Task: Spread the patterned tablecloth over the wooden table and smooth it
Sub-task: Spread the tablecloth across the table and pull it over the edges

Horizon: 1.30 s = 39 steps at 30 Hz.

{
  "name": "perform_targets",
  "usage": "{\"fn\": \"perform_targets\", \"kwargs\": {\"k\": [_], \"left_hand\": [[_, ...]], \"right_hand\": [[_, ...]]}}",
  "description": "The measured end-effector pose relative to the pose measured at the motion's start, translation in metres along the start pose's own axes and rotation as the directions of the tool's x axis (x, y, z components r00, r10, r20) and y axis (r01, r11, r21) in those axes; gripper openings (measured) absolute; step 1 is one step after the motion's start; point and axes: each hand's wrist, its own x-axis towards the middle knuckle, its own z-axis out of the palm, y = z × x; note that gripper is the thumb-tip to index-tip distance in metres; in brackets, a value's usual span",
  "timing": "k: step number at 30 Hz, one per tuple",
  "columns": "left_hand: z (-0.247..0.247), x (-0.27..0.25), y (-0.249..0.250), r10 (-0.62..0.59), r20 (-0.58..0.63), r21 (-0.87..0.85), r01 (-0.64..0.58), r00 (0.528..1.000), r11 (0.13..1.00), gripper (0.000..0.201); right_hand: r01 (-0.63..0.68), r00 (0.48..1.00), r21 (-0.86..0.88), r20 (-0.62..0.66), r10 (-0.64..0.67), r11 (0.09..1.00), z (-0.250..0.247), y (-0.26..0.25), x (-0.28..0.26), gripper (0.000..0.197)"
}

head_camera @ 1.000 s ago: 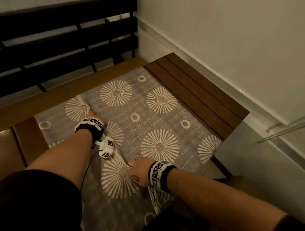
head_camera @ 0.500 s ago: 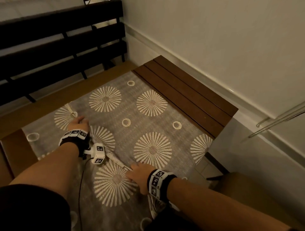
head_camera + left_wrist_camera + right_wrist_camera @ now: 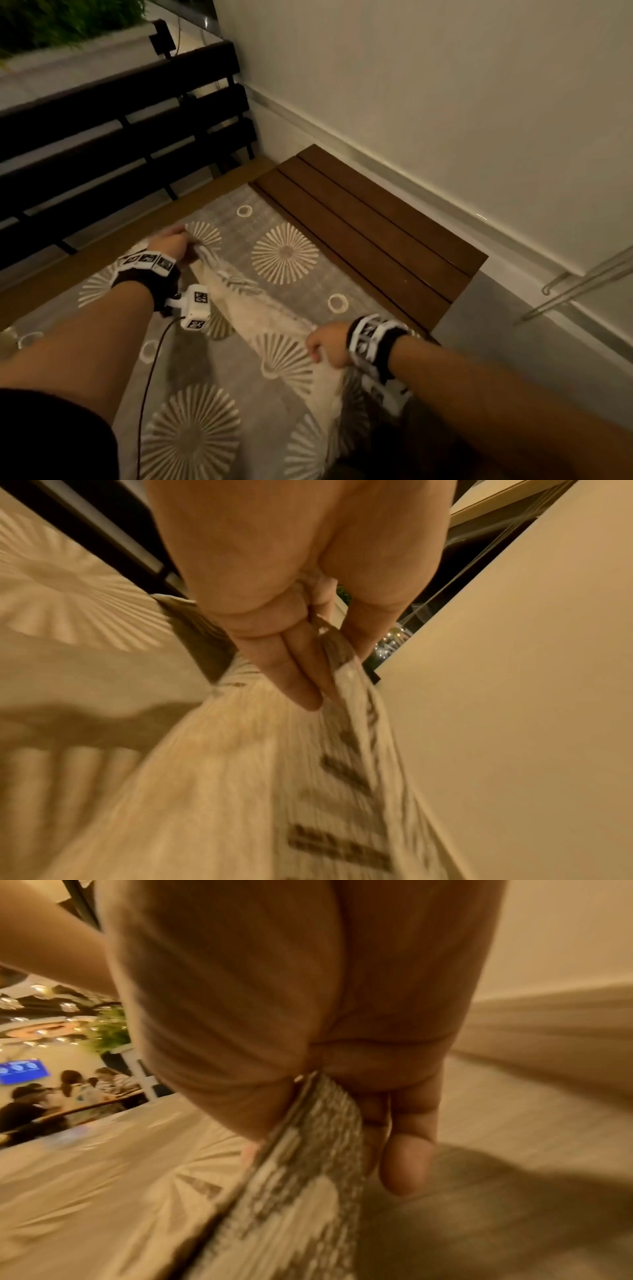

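The wooden table shows bare brown slats at 2 o'clock. The grey tablecloth with sun shapes covers the rest, its top layer lifted. The left hand at 10 o'clock pinches the folded edge. The right hand at 5 o'clock pinches it too.

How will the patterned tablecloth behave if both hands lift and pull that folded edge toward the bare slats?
Probably floppy: the tablecloth sags and bunches between the left hand and the right hand. It looks thin and light, since a pinch between fingers carries the fold. It may slide easily on the wooden table, so pull evenly.
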Motion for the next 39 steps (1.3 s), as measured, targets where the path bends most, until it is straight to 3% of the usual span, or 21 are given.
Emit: {"fn": "perform_targets", "kwargs": {"k": [4,6,7,9,12,16,18,20,22,23,25,27,30,34,39], "left_hand": [[0.088,0.003,0.060,0.100,0.089,0.059,-0.105,0.991,0.993,0.033],[0.131,0.003,0.083,0.102,0.075,0.087,-0.108,0.992,0.990,0.049],[0.152,0.003,0.093,0.117,0.067,0.181,-0.127,0.991,0.975,0.054],[0.188,0.004,0.109,0.217,0.087,0.425,-0.233,0.972,0.875,0.056],[0.228,0.011,0.129,0.311,0.203,0.671,-0.364,0.928,0.646,0.051],[0.272,0.035,0.158,0.192,0.373,0.845,-0.417,0.908,0.335,0.050],[0.297,0.052,0.174,0.266,0.383,0.872,-0.441,0.885,0.213,0.071],[0.326,0.057,0.187,0.393,0.358,0.876,-0.450,0.847,0.174,0.085],[0.353,0.056,0.195,0.351,0.365,0.864,-0.454,0.862,0.217,0.090],[0.366,0.049,0.199,0.293,0.371,0.857,-0.446,0.881,0.259,0.096],[0.380,0.050,0.195,0.210,0.404,0.825,-0.454,0.890,0.336,0.102],[0.384,0.045,0.182,0.219,0.456,0.782,-0.505,0.863,0.364,0.091],[0.370,0.037,0.151,0.197,0.506,0.763,-0.543,0.840,0.351,0.055],[0.316,0.025,0.095,0.043,0.457,0.809,-0.435,0.889,0.396,0.036],[0.232,-0.021,0.030,0.067,0.263,0.801,-0.257,0.962,0.540,0.034]], "right_hand": [[-0.143,0.984,0.048,-0.101,0.147,0.989,-0.068,0.114,-0.050,0.042],[-0.174,0.970,0.094,-0.154,0.187,0.980,-0.091,0.166,-0.065,0.041],[-0.188,0.963,0.102,-0.175,0.204,0.977,-0.100,0.189,-0.073,0.040],[-0.210,0.952,0.123,-0.199,0.232,0.970,-0.114,0.225,-0.087,0.040],[-0.244,0.944,0.147,-0.188,0.270,0.958,-0.123,0.263,-0.098,0.044],[-0.302,0.926,0.221,-0.165,0.340,0.927,-0.123,0.304,-0.101,0.041],[-0.340,0.874,0.292,-0.253,0.415,0.894,-0.124,0.321,-0.103,0.037],[-0.427,0.753,0.304,-0.403,0.521,0.852,-0.123,0.334,-0.105,0.036],[-0.592,0.614,0.209,-0.509,0.603,0.779,-0.121,0.345,-0.107,0.041],[-0.662,0.573,0.171,-0.512,0.640,0.729,-0.119,0.350,-0.107,0.043],[-0.724,0.545,0.118,-0.505,0.669,0.679,-0.118,0.354,-0.107,0.047],[-0.703,0.558,0.068,-0.565,0.608,0.708,-0.121,0.353,-0.105,0.042],[-0.577,0.651,-0.024,-0.617,0.443,0.816,-0.133,0.337,-0.096,0.038],[-0.387,0.780,-0.119,-0.570,0.256,0.914,-0.146,0.302,-0.066,0.039],[-0.194,0.889,-0.328,-0.457,0.025,0.925,-0.162,0.240,-0.012,0.035]]}}
